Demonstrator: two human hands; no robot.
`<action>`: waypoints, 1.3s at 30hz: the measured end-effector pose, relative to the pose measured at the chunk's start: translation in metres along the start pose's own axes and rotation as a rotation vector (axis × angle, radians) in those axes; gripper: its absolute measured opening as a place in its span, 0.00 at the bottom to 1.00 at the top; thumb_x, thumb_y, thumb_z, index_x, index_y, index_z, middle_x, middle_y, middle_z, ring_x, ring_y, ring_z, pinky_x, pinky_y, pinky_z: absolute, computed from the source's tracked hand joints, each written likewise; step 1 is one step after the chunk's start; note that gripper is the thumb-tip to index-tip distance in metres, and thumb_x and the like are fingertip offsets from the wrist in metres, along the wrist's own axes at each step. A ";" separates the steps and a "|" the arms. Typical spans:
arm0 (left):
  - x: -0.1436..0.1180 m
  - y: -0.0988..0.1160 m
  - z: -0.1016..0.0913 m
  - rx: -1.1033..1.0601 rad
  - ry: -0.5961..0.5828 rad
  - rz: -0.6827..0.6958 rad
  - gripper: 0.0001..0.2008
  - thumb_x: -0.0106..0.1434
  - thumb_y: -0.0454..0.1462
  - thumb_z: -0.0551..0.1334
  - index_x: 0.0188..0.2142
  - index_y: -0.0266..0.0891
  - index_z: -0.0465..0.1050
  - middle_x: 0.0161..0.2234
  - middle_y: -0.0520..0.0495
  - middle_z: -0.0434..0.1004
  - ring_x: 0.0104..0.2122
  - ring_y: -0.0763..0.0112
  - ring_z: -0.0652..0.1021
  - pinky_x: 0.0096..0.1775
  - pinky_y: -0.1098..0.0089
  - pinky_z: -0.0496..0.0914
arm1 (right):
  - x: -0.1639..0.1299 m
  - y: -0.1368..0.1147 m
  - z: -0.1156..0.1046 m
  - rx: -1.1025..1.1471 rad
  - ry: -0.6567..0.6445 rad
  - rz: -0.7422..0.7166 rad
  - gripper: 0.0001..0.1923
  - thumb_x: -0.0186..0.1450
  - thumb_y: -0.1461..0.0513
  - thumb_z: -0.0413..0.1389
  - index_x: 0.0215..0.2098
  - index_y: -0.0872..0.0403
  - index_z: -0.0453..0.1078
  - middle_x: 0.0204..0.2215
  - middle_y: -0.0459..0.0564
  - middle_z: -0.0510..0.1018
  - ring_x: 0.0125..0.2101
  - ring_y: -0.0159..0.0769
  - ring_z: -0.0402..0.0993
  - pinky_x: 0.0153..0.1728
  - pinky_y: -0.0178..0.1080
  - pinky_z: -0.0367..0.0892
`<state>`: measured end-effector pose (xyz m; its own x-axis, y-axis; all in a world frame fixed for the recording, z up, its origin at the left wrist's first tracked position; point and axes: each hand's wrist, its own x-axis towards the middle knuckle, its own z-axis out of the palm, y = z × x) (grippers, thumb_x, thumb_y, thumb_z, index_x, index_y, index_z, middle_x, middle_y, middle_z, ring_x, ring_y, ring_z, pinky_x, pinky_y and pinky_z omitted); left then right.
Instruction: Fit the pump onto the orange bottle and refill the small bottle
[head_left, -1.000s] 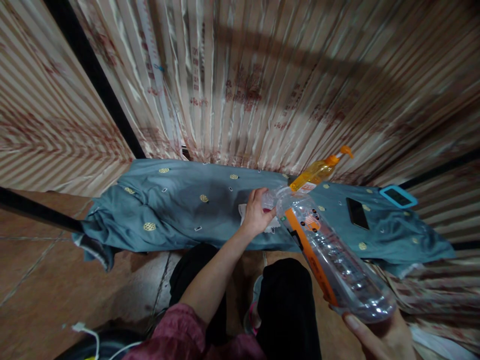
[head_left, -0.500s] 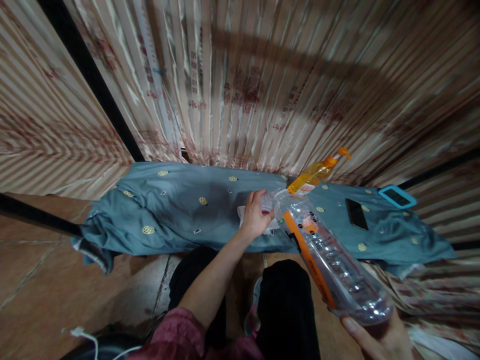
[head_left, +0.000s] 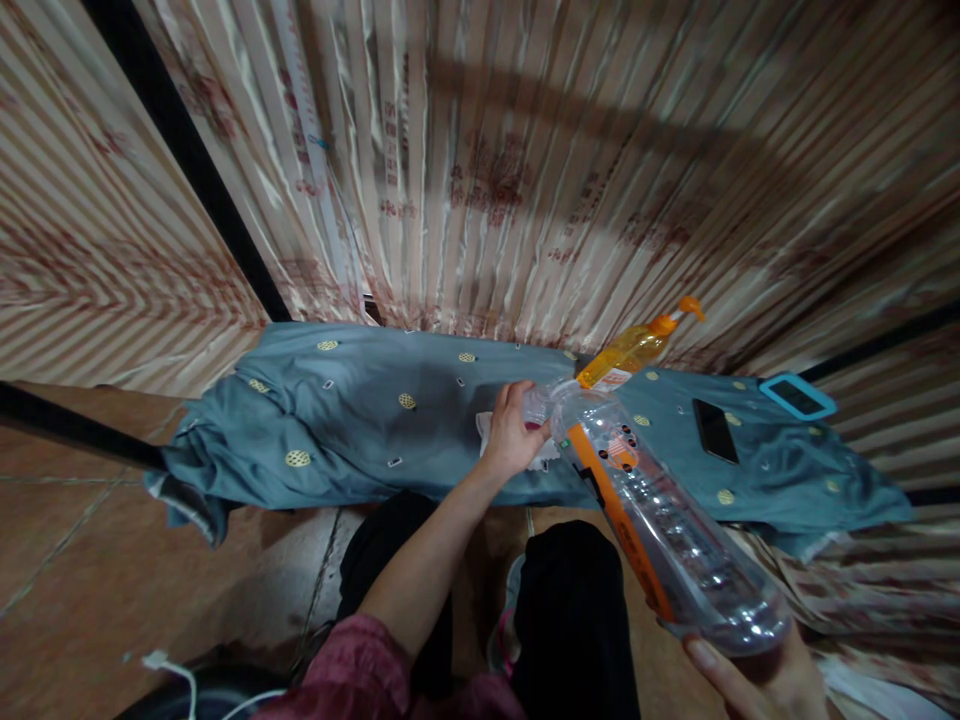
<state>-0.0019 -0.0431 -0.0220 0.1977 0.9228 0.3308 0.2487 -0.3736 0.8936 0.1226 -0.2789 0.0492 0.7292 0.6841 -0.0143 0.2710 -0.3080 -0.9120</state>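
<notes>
Tilting a large clear plastic bottle (head_left: 660,525) with an orange label strip, the right hand (head_left: 757,675) cups its base from below, fingers wrapped around the bottom edge, so that the neck points away from the body and down toward the left hand (head_left: 511,432). That left hand is closed around the bottle's mouth end, fingers curled over the neck or cap; whether a cap sits under the fingers I cannot tell. Held this way, at both ends, the long bottle is steadied across the gap between the hands, its body running diagonally from near the right hand up to the left. Just under and beyond the left hand lies a small white cloth or paper (head_left: 487,428) on the blue-grey patterned sheet (head_left: 360,420). Past the left hand, toward the striped curtain (head_left: 525,170), an orange pump bottle (head_left: 634,347) leans. Farther out, beyond the right hand, a dark phone (head_left: 715,431) and a blue-framed device (head_left: 796,396) rest on the sheet.
</notes>
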 end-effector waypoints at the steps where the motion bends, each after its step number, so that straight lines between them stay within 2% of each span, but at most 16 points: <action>1: 0.000 0.000 0.000 0.002 -0.002 -0.002 0.25 0.55 0.34 0.67 0.51 0.36 0.65 0.51 0.39 0.70 0.54 0.55 0.72 0.56 0.56 0.67 | 0.000 0.000 0.000 0.008 0.002 -0.002 0.38 0.45 0.44 0.68 0.49 0.49 0.65 0.43 0.51 0.74 0.45 0.51 0.70 0.51 0.49 0.62; 7: 0.000 0.000 0.000 0.008 0.003 -0.005 0.25 0.54 0.33 0.67 0.52 0.36 0.65 0.51 0.39 0.70 0.54 0.55 0.72 0.55 0.55 0.68 | 0.000 0.001 -0.001 0.024 -0.003 0.009 0.40 0.43 0.44 0.69 0.49 0.49 0.65 0.41 0.51 0.75 0.42 0.48 0.71 0.48 0.47 0.64; 10: -0.001 0.000 0.000 0.005 0.005 -0.006 0.25 0.54 0.33 0.67 0.52 0.36 0.65 0.51 0.39 0.71 0.54 0.55 0.72 0.55 0.55 0.68 | 0.005 0.010 -0.006 0.026 -0.027 0.000 0.39 0.45 0.46 0.69 0.50 0.49 0.65 0.42 0.50 0.75 0.42 0.46 0.71 0.47 0.45 0.64; 15: 0.000 -0.001 0.000 0.013 0.007 0.003 0.25 0.54 0.34 0.68 0.52 0.37 0.65 0.50 0.39 0.71 0.53 0.55 0.72 0.55 0.55 0.68 | 0.013 0.024 -0.016 -0.015 -0.074 0.004 0.42 0.40 0.49 0.71 0.51 0.50 0.64 0.41 0.52 0.77 0.41 0.50 0.74 0.43 0.47 0.69; 18: 0.000 -0.002 0.001 0.021 0.012 0.013 0.26 0.55 0.35 0.68 0.52 0.37 0.65 0.51 0.39 0.71 0.53 0.55 0.73 0.55 0.55 0.69 | 0.009 0.016 -0.011 -0.041 -0.026 -0.052 0.41 0.44 0.47 0.68 0.53 0.49 0.64 0.43 0.52 0.75 0.44 0.52 0.72 0.49 0.50 0.66; 20: 0.000 -0.003 0.001 0.021 0.019 0.013 0.26 0.54 0.35 0.68 0.52 0.38 0.65 0.51 0.40 0.71 0.53 0.55 0.73 0.54 0.56 0.69 | 0.004 0.006 -0.005 -0.018 -0.034 -0.039 0.41 0.46 0.46 0.67 0.54 0.49 0.63 0.43 0.52 0.74 0.44 0.52 0.70 0.52 0.53 0.62; 23: 0.000 -0.003 0.002 0.017 0.023 0.013 0.26 0.54 0.35 0.69 0.52 0.39 0.65 0.50 0.41 0.71 0.52 0.56 0.73 0.54 0.56 0.69 | 0.000 -0.002 -0.001 -0.014 -0.016 -0.004 0.42 0.44 0.45 0.68 0.52 0.50 0.62 0.44 0.54 0.72 0.46 0.55 0.68 0.55 0.58 0.57; 27: 0.001 -0.003 0.003 0.013 0.024 0.016 0.25 0.54 0.35 0.68 0.51 0.37 0.65 0.50 0.40 0.71 0.52 0.56 0.73 0.54 0.56 0.69 | 0.002 0.000 -0.003 -0.031 -0.006 -0.017 0.44 0.42 0.44 0.68 0.52 0.52 0.61 0.45 0.55 0.70 0.47 0.57 0.65 0.58 0.63 0.49; 30: 0.000 -0.003 0.003 0.017 0.028 0.021 0.25 0.54 0.35 0.68 0.51 0.37 0.65 0.50 0.40 0.71 0.53 0.56 0.73 0.54 0.56 0.69 | 0.003 0.001 -0.003 0.003 -0.011 -0.003 0.44 0.42 0.44 0.69 0.52 0.51 0.62 0.45 0.55 0.70 0.48 0.57 0.65 0.58 0.61 0.50; 35: 0.000 -0.003 0.002 0.024 0.023 0.024 0.26 0.54 0.34 0.68 0.52 0.38 0.66 0.50 0.41 0.71 0.52 0.55 0.73 0.54 0.56 0.69 | -0.001 -0.007 0.001 0.043 -0.008 0.009 0.40 0.42 0.44 0.69 0.48 0.49 0.63 0.41 0.52 0.71 0.44 0.50 0.66 0.56 0.57 0.52; 39: 0.000 -0.004 0.002 0.011 0.027 0.033 0.26 0.53 0.33 0.68 0.51 0.38 0.66 0.49 0.41 0.71 0.52 0.56 0.73 0.54 0.56 0.69 | -0.001 -0.009 0.002 0.034 0.002 0.004 0.41 0.41 0.44 0.69 0.48 0.49 0.63 0.42 0.52 0.71 0.45 0.51 0.66 0.54 0.55 0.54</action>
<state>-0.0008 -0.0416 -0.0257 0.1804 0.9121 0.3681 0.2531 -0.4047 0.8787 0.1181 -0.2754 0.0563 0.7318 0.6813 -0.0168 0.2467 -0.2878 -0.9254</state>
